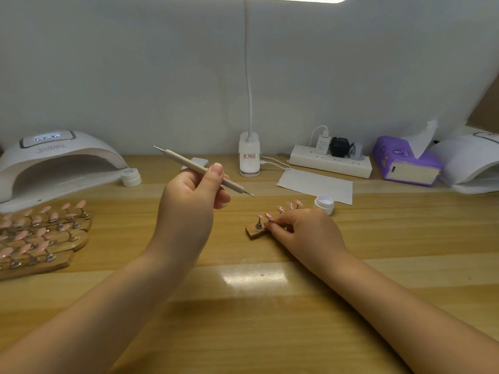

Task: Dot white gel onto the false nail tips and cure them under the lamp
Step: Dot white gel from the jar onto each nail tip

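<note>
Left hand (189,201) pinching dotting tool (205,171), right hand (299,228) gripping nail stand (255,233): steady stand, load little gel, touch lightly.

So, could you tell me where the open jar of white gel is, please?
The open gel jar stands right of centre on the table, just beyond the right hand, beside the white paper sheet.

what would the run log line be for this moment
left hand: holds dotting tool raised | right hand: grips nail holder on table | gel jar: open | lamp: empty
</note>
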Motion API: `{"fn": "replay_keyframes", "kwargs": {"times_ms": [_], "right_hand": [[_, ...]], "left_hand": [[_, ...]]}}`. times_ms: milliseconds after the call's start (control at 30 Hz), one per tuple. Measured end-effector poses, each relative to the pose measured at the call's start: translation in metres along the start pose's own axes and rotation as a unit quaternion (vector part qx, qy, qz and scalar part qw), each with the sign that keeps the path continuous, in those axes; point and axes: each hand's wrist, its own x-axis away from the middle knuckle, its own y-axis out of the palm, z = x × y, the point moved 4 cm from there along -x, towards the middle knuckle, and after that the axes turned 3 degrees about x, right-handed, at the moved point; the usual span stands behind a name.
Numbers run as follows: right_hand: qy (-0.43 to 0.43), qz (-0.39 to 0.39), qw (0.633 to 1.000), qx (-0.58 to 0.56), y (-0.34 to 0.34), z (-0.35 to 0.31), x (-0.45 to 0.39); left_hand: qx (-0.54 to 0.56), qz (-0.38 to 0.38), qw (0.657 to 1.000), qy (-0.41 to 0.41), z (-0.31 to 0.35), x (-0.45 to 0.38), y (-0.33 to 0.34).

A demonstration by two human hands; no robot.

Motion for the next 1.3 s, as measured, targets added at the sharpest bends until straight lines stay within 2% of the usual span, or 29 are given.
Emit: {"fn": "replay_keyframes", "kwargs": {"times_ms": [200, 333, 600, 833, 1000, 1133, 1300], "right_hand": [[-0.016, 0.055, 0.998, -0.038, -0.006, -0.005, 0.007], [-0.012, 0.094, 0.988, -0.123, -0.011, -0.007, 0.009], [0.008, 0.094, 0.955, -0.281, -0.018, -0.006, 0.007], [-0.039, 0.086, 0.91, -0.403, -0.029, -0.023, 0.011], [-0.09, 0.11, 0.903, -0.404, -0.034, -0.032, 0.014], [-0.095, 0.112, 0.909, -0.39, -0.03, -0.031, 0.016], [-0.082, 0.104, 0.919, -0.371, -0.021, -0.026, 0.017]], "left_hand": [[-0.013, -0.013, 0.999, 0.051, 0.004, 0.003, 0.002], [-0.008, -0.018, 0.998, 0.067, 0.007, 0.005, 0.002], [-0.01, -0.019, 0.996, 0.09, 0.012, 0.008, 0.003], [-0.073, -0.024, 0.98, 0.182, 0.025, 0.016, 0.005], [-0.077, -0.037, 0.97, 0.226, 0.027, 0.021, 0.008], [-0.071, -0.044, 0.962, 0.262, 0.027, 0.024, 0.008], [-0.047, -0.05, 0.968, 0.242, 0.019, 0.023, 0.009]]}}
